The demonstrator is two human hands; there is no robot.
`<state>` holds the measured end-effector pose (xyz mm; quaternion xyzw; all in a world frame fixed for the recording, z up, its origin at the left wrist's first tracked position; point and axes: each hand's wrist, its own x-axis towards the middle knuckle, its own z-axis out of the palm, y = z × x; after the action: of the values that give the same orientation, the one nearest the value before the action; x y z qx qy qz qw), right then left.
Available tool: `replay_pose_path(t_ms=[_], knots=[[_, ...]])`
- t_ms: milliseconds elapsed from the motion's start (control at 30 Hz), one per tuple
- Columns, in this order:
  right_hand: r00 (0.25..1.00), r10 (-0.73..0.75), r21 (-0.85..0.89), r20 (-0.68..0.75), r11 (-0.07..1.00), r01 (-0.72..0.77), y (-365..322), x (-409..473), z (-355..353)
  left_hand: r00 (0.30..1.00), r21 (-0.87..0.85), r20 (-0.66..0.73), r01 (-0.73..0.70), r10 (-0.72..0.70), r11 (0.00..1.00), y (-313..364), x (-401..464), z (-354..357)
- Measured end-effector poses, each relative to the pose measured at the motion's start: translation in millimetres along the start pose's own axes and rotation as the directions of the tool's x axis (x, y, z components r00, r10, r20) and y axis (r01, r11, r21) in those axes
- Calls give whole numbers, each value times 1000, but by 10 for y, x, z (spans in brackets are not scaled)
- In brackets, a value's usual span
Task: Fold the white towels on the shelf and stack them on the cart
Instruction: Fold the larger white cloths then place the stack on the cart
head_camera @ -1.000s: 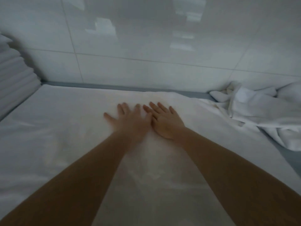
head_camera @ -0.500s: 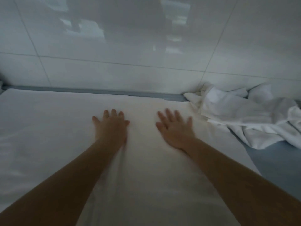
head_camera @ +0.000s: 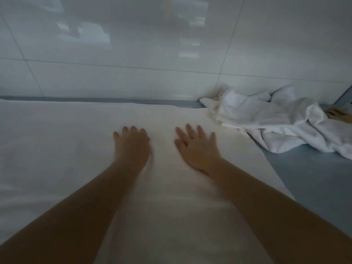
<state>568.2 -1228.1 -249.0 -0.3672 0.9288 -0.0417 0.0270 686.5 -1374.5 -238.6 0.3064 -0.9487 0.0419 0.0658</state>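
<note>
Head view: your left hand [head_camera: 131,144] and right hand [head_camera: 196,147] lie flat, released, on the towel [head_camera: 57,149]; uneven pressing may crease it.

Left hand [head_camera: 131,143] smears with motion blur along its right edge, so its thumb can't be made out. The flat towel [head_camera: 57,149] runs off the left and bottom edges. The crumpled towels [head_camera: 266,119] are cut by the right edge, half covering something tan [head_camera: 337,113] too hidden to identify. Wall [head_camera: 133,44] reflections are too hazy to read.
</note>
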Motion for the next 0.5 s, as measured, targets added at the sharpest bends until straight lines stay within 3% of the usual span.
replay_pose_path(t_ms=[67,133,300,400,433,500], knots=[[990,-139,23,1,990,139,-153,-263,52,999,-84,21,-24,26,996,93,-125,23],[993,-120,-6,8,993,120,-34,-377,-2,993,-161,85,-66,80,985,-12,-276,40],[962,256,-11,98,967,-256,741,-587,-229,977,-174,192,-59,93,983,-697,-767,3],[918,383,2,105,923,-386,586,-768,-244,985,-142,165,-21,44,990,-730,-963,-2],[937,337,0,96,941,-338,346,-844,-203,986,-137,163,-6,29,991,-665,-995,-8],[993,109,12,47,994,-109,-306,-1067,-32,989,-143,151,26,-4,989,-530,-1065,-20]])
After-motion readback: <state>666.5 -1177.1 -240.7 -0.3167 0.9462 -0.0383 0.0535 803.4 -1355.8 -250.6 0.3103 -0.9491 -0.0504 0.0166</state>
